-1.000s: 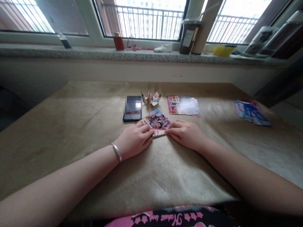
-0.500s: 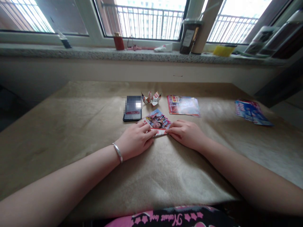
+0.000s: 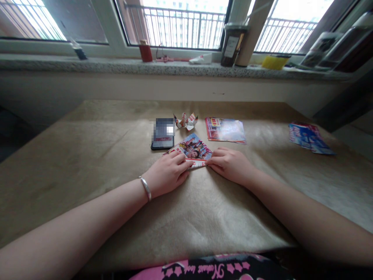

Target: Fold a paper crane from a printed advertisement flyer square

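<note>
A folded sheet of printed paper lies on the table between my hands, its point facing away from me and a white strip along the near edge. My left hand rests on its left part, fingers closed on the near edge. On the right corner, my right hand pinches the paper between thumb and fingers. Just beyond the sheet stands a folded paper figure with pointed tips. A phone lies to the left of the figure, its screen partly blurred out.
A stack of printed leaflets lies behind my right hand. More blue leaflets are spread at the table's right. The brown table meets a wall below a stone windowsill, which bears a red container and a dark jar.
My right hand has shifted very slightly right along the paper's edge. The paper looks a little wider and flatter between the hands. The phone, figure and leaflets stay put.
</note>
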Action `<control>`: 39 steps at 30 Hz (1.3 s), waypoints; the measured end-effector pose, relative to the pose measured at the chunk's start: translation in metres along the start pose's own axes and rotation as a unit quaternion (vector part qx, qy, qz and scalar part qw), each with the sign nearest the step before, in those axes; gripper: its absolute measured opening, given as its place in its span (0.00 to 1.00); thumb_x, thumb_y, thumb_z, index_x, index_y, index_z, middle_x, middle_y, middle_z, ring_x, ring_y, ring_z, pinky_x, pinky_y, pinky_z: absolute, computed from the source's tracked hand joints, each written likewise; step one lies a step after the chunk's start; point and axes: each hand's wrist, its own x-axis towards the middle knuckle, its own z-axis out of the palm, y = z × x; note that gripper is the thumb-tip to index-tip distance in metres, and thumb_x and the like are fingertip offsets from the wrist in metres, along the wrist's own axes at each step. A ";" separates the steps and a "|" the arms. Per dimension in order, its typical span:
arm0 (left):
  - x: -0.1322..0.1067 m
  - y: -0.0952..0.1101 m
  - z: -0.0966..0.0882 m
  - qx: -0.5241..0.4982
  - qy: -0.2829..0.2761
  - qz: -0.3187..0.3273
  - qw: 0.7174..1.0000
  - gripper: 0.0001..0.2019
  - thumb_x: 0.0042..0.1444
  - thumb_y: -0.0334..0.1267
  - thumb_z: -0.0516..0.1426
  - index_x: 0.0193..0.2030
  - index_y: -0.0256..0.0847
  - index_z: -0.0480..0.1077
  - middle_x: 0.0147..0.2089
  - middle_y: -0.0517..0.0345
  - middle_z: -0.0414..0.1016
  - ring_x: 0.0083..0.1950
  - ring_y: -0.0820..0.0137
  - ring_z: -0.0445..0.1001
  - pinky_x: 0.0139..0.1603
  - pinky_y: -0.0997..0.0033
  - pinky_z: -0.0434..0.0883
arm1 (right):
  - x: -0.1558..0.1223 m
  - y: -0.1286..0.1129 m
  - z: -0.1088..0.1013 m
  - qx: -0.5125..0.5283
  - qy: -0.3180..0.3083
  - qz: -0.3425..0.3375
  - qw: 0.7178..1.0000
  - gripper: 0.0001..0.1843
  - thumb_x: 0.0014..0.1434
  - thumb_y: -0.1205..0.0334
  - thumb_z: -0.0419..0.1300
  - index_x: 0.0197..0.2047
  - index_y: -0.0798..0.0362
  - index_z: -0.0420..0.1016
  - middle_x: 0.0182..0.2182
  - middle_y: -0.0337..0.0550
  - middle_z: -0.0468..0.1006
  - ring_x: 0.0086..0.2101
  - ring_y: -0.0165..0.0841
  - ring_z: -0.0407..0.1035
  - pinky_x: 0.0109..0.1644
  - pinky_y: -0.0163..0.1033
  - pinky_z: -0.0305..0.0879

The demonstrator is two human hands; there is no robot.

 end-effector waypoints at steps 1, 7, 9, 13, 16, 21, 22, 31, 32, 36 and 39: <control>0.000 0.000 0.000 0.000 -0.002 0.000 1.000 0.14 0.62 0.37 0.47 0.50 0.40 0.69 0.43 0.49 0.70 0.48 0.63 0.68 0.53 0.55 0.67 | 0.000 0.000 -0.001 -0.003 0.000 -0.003 1.000 0.10 0.61 0.63 0.54 0.35 0.49 0.77 0.31 0.40 0.76 0.34 0.31 0.67 0.35 0.34 0.60; 0.000 -0.001 -0.001 0.000 0.006 0.003 1.000 0.14 0.62 0.37 0.47 0.50 0.39 0.69 0.43 0.48 0.70 0.48 0.62 0.68 0.52 0.56 0.68 | -0.001 0.001 0.000 0.009 0.001 -0.002 1.000 0.10 0.62 0.63 0.54 0.38 0.49 0.78 0.35 0.41 0.77 0.37 0.31 0.68 0.39 0.35 0.62; 0.000 -0.001 -0.001 0.001 0.005 0.005 1.000 0.14 0.62 0.37 0.47 0.50 0.39 0.69 0.43 0.48 0.70 0.48 0.63 0.68 0.53 0.55 0.68 | -0.002 0.002 0.002 0.013 0.005 0.000 1.000 0.11 0.62 0.63 0.53 0.38 0.49 0.78 0.35 0.41 0.78 0.37 0.32 0.68 0.39 0.35 0.62; 0.001 0.000 0.000 0.002 -0.001 0.004 1.000 0.14 0.62 0.37 0.47 0.50 0.39 0.69 0.43 0.48 0.70 0.48 0.62 0.68 0.53 0.55 0.68 | -0.002 0.003 0.004 0.028 0.007 -0.001 1.000 0.11 0.62 0.64 0.54 0.39 0.48 0.78 0.35 0.41 0.78 0.37 0.31 0.68 0.40 0.35 0.63; 0.001 0.000 0.000 0.001 -0.005 0.001 1.000 0.15 0.62 0.37 0.47 0.51 0.39 0.69 0.44 0.48 0.70 0.49 0.62 0.68 0.53 0.54 0.68 | -0.002 0.003 0.004 0.032 0.000 0.003 0.999 0.11 0.61 0.65 0.54 0.40 0.48 0.78 0.35 0.41 0.78 0.37 0.31 0.68 0.39 0.34 0.63; 0.000 -0.001 0.001 -0.005 -0.009 -0.006 1.000 0.15 0.63 0.38 0.46 0.52 0.40 0.68 0.44 0.49 0.69 0.50 0.62 0.67 0.55 0.53 0.67 | 0.000 0.001 0.002 0.022 0.000 0.004 1.000 0.11 0.61 0.64 0.54 0.39 0.49 0.78 0.33 0.40 0.77 0.35 0.31 0.68 0.38 0.34 0.62; 0.000 -0.001 0.001 -0.007 -0.008 -0.006 1.000 0.15 0.63 0.38 0.46 0.52 0.40 0.68 0.44 0.49 0.69 0.50 0.62 0.67 0.55 0.53 0.66 | 0.000 0.001 0.001 0.020 0.001 0.001 1.000 0.10 0.61 0.64 0.54 0.38 0.49 0.78 0.33 0.41 0.77 0.35 0.31 0.67 0.38 0.34 0.62; 0.000 0.001 -0.002 0.004 -0.029 0.020 0.999 0.18 0.61 0.40 0.49 0.55 0.36 0.65 0.50 0.47 0.68 0.53 0.59 0.64 0.54 0.56 0.66 | 0.001 0.003 0.003 0.048 0.008 -0.013 0.999 0.11 0.61 0.66 0.53 0.35 0.52 0.78 0.33 0.44 0.77 0.38 0.34 0.65 0.43 0.37 0.64; 0.000 0.002 -0.003 0.005 -0.033 0.020 0.999 0.18 0.61 0.41 0.49 0.55 0.36 0.64 0.51 0.46 0.68 0.53 0.59 0.64 0.54 0.56 0.66 | 0.001 0.003 0.004 0.053 0.008 -0.013 0.998 0.11 0.61 0.66 0.53 0.35 0.52 0.78 0.33 0.44 0.76 0.37 0.34 0.65 0.43 0.38 0.64; -0.002 0.003 -0.006 0.004 -0.062 0.012 0.998 0.22 0.61 0.46 0.49 0.58 0.37 0.61 0.50 0.47 0.67 0.52 0.59 0.64 0.53 0.57 0.66 | 0.000 0.004 0.004 0.071 0.005 0.000 0.997 0.10 0.60 0.66 0.54 0.38 0.52 0.77 0.33 0.43 0.76 0.36 0.33 0.67 0.41 0.36 0.64; -0.003 0.004 -0.007 0.010 -0.070 0.012 0.997 0.23 0.61 0.47 0.49 0.60 0.39 0.59 0.51 0.47 0.66 0.52 0.59 0.64 0.53 0.57 0.66 | -0.002 0.008 0.004 0.090 -0.008 0.025 0.996 0.08 0.59 0.66 0.55 0.38 0.52 0.76 0.34 0.42 0.76 0.35 0.32 0.68 0.40 0.36 0.63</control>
